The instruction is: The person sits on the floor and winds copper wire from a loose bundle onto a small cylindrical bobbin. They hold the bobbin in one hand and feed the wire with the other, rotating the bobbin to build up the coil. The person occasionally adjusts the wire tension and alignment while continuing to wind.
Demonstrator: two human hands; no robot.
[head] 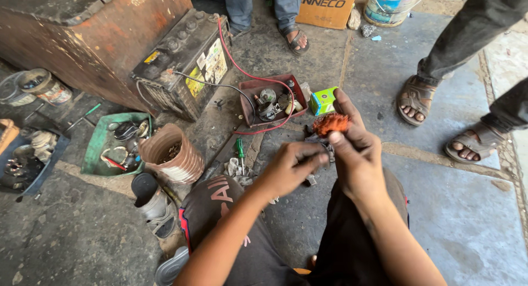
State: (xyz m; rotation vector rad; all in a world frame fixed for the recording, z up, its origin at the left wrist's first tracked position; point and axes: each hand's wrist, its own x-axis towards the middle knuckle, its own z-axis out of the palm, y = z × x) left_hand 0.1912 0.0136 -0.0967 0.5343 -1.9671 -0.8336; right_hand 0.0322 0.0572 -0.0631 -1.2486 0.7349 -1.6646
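The right hand (355, 148) has its grip clamped on a copper coil (331, 122), a reddish wound bundle held up at the fingertips over the floor, between the knees and the red tray. The left hand (289, 168) comes in from the left, its fingers pinched together on a small dark metal part (324, 148) just below the coil, touching the right hand's fingers; what exactly that part is cannot be told. Under the hands, the grey stone floor (456, 209), and the person's dark trousers at the near edge. Just beyond the coil, a small green box (322, 100) sits on the floor, and left of it the red tray (250, 91) holds assorted metal bits. A red wire (234, 60) loops around the tray and runs up to a big battery (184, 63) at far left, with a grey wire beside it. Near the left hand lies a green screwdriver (240, 149). Further left, a ribbed brown pot (173, 154) stands beside a green tray (93, 154) full of parts. Across the far side, other people's sandalled feet (418, 99) stand on the floor, well apart from the hands.
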